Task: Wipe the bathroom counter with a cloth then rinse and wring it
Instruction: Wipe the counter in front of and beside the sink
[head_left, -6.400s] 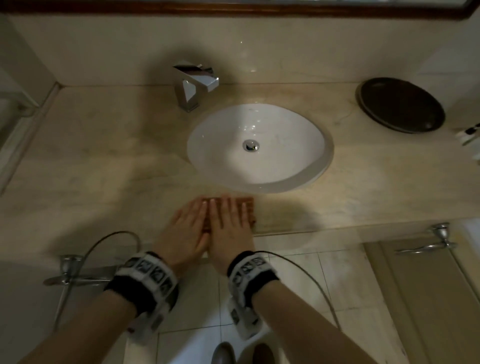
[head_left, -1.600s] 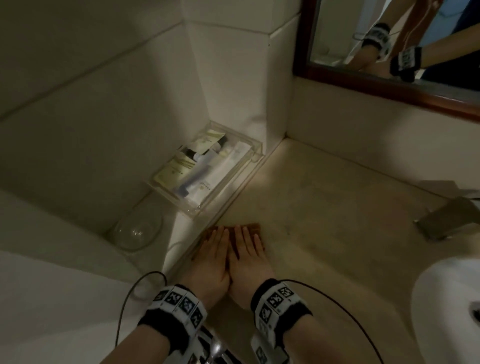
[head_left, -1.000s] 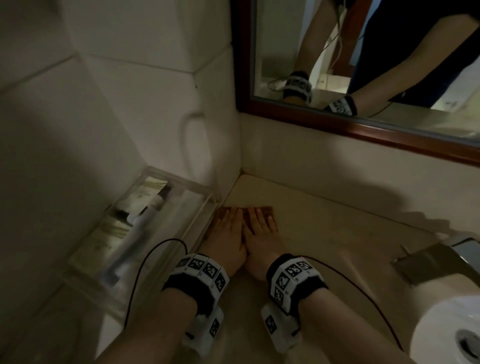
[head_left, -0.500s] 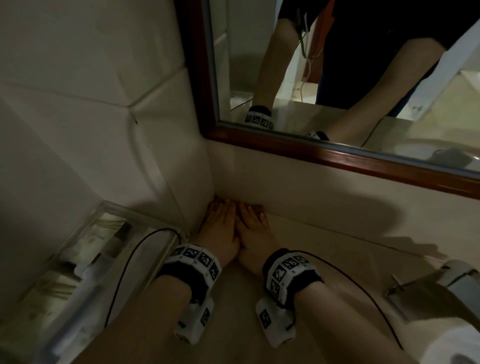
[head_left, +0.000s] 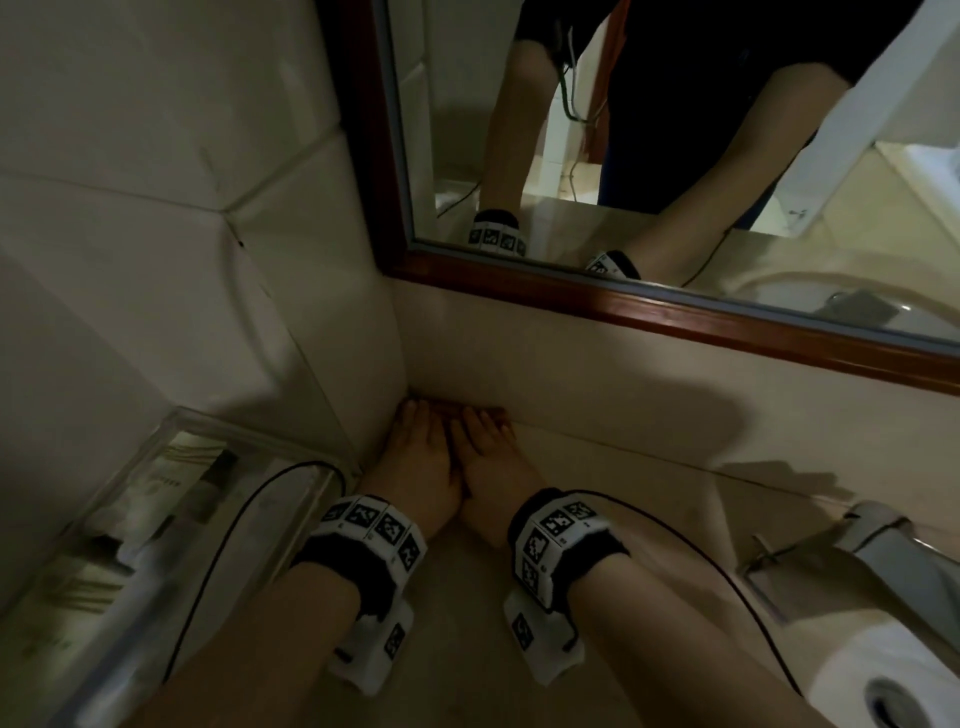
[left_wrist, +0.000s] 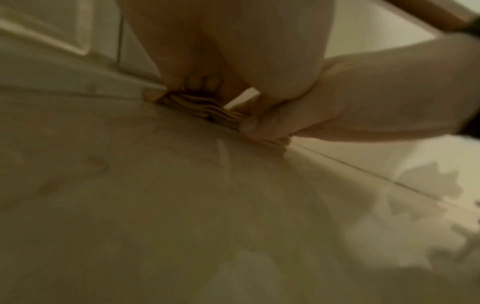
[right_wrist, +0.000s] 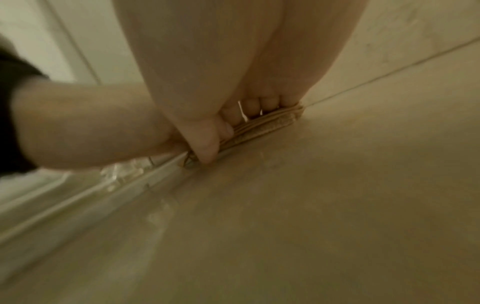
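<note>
A bathroom: wood-framed mirror (head_left: 649, 306) over a beige stone counter (head_left: 597, 478), white basin (head_left: 852, 680), tiled walls (head_left: 156, 208).

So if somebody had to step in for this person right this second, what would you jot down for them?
Left hand: flat, fingers straight, pressing on the folded brown cloth.
Right hand: same, beside the left, thumb at the cloth's near edge.
Cloth: on the counter, in the far left corner where the walls meet below the mirror.
Done: wiping under way; how much of the counter is covered cannot be told.
Left: finish wiping, then rinse at the sink and wring the cloth.
</note>
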